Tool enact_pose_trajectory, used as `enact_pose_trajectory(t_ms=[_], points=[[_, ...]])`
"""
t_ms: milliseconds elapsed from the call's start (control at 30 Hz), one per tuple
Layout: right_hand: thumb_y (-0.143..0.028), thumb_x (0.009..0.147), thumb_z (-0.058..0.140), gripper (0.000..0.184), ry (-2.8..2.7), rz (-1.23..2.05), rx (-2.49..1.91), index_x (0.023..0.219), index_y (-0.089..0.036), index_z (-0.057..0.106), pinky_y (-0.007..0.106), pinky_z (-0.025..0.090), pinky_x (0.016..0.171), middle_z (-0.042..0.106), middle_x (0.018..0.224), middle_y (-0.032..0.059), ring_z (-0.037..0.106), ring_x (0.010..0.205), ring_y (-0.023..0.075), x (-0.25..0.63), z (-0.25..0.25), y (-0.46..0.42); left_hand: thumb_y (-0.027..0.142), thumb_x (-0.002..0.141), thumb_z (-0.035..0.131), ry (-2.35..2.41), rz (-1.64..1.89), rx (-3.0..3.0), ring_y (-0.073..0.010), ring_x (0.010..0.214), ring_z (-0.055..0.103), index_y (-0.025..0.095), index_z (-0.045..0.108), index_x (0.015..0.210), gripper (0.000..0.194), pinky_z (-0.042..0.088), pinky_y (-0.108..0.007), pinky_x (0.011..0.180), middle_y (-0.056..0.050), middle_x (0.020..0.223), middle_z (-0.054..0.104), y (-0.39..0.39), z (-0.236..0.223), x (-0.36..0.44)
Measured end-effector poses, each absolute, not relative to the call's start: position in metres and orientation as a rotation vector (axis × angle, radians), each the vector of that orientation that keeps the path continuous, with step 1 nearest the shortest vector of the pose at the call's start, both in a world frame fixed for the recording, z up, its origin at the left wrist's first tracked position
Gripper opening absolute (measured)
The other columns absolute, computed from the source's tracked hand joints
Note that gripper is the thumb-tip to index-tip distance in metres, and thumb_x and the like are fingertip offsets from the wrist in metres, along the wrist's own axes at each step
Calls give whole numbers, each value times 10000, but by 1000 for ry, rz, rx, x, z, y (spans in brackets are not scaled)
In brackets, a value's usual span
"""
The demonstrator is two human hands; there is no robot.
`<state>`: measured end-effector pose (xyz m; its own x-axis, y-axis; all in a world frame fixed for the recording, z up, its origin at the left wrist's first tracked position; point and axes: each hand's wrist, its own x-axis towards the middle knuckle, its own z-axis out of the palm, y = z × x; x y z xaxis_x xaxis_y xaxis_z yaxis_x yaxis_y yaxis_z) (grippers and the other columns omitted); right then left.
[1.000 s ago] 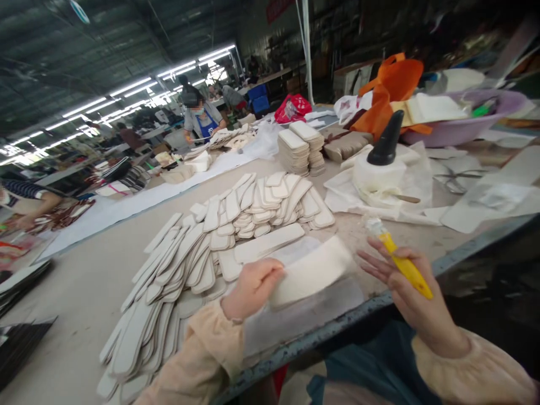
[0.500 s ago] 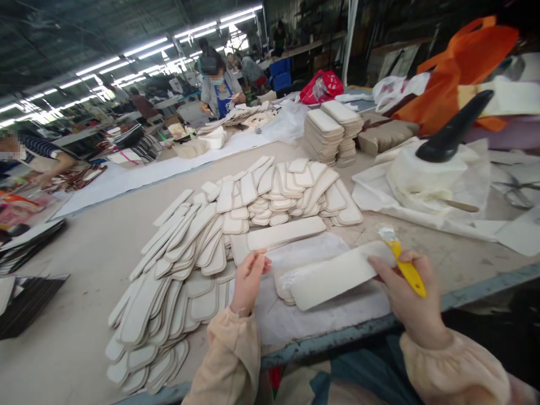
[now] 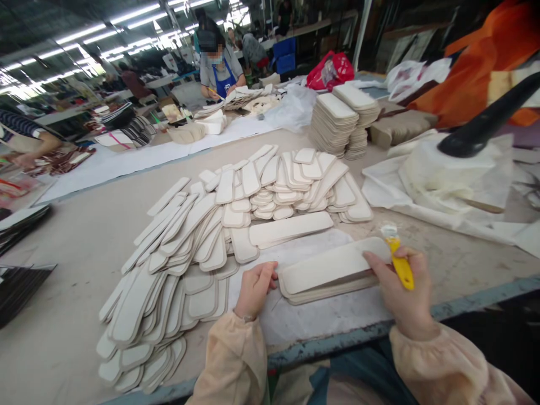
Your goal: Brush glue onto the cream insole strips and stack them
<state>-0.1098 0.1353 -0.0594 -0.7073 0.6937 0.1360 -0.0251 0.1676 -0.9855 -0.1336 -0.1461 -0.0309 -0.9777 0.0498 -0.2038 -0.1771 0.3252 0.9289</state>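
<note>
My right hand (image 3: 407,287) is closed around a yellow-handled brush (image 3: 403,267), its whitish bristles pointing up and away. The thumb and fingers of that hand also grip the right end of a pale, round-cornered strip (image 3: 333,264). This strip lies slightly raised over a small stack of similar strips (image 3: 312,295), with a gap showing at the right. Just beyond the stack's left end is my left hand (image 3: 255,289), fingers curled together and nothing visible in them. White sheeting (image 3: 324,323) lies beneath the stack.
Loose pale strips (image 3: 181,264) cover the left and middle of the table. Neat stacks (image 3: 335,121) stand behind. At right, a white container (image 3: 447,169) with a black horn-shaped piece rests on sheeting. A co-worker in a blue apron (image 3: 225,79) works across the table.
The held strip has come down and left onto the stack, its left end now lined up with it. My left hand has moved slightly right and down, closer to the stack's edge.
</note>
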Motion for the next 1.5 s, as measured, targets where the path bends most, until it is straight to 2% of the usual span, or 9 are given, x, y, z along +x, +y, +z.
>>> enact_pose_trajectory(t_ms=[167,333,633,833,1033,1167,1233,1367,1500], points=[[-427,642,793,516,-2055,1414,-636,958,-192,459,273,457,475,563,615,-48,602,510,172,-102,-63,142,467,790,585,2428,1643,-77,-124,538,554,110,702,973,418,444,-235,506,-50,714,678,-145,-32,-135],[-477,658,771,537,-2143,1286,-665,990,-182,469,298,457,526,553,591,-46,588,519,178,-97,-65,144,375,749,638,2469,1579,-22,-131,590,566,123,699,1002,362,463,-245,570,-32,704,660,-145,-36,-136],[-538,696,715,472,-2273,986,-589,936,-194,498,298,431,604,546,746,-10,527,562,138,-88,-61,142,333,676,719,2544,1480,-10,-109,567,544,170,716,968,334,461,-237,571,2,713,660,-143,-39,-136],[-463,767,678,348,-2274,932,-486,898,-191,506,283,473,634,632,862,34,608,680,161,-84,-59,154,366,695,695,2560,1436,10,-132,587,567,171,707,970,337,463,-256,592,2,706,663,-144,-37,-137],[-400,822,631,237,-2338,953,-437,876,-192,531,274,492,629,628,753,6,612,643,153,-85,-50,171,444,686,682,2596,1295,-22,-152,619,588,183,688,991,401,476,-278,645,7,728,671,-146,-36,-141],[-368,827,630,210,-2340,1053,-420,891,-207,512,289,508,656,640,781,9,627,669,164,-84,-54,174,473,668,683,2583,1291,-39,-165,631,600,184,684,985,428,484,-279,649,4,723,676,-147,-37,-142],[-334,821,638,210,-2347,1078,-384,908,-218,486,303,518,707,655,871,17,644,744,173,-84,-58,174,485,657,687,2575,1287,-61,-169,628,599,184,683,981,442,486,-282,650,3,715,678,-147,-37,-142],[-310,799,662,290,-2428,1015,-274,954,-234,429,368,488,888,634,1121,43,617,1020,211,-86,-64,176,535,640,684,2550,1296,-82,-173,626,594,179,678,983,494,489,-290,659,4,713,671,-145,-37,-142],[-331,818,642,275,-2479,1029,-261,955,-240,422,372,482,904,634,1103,33,611,1031,200,-88,-63,178,573,619,681,2548,1272,-98,-176,627,584,177,678,969,528,490,-294,658,3,710,657,-145,-33,-143]])
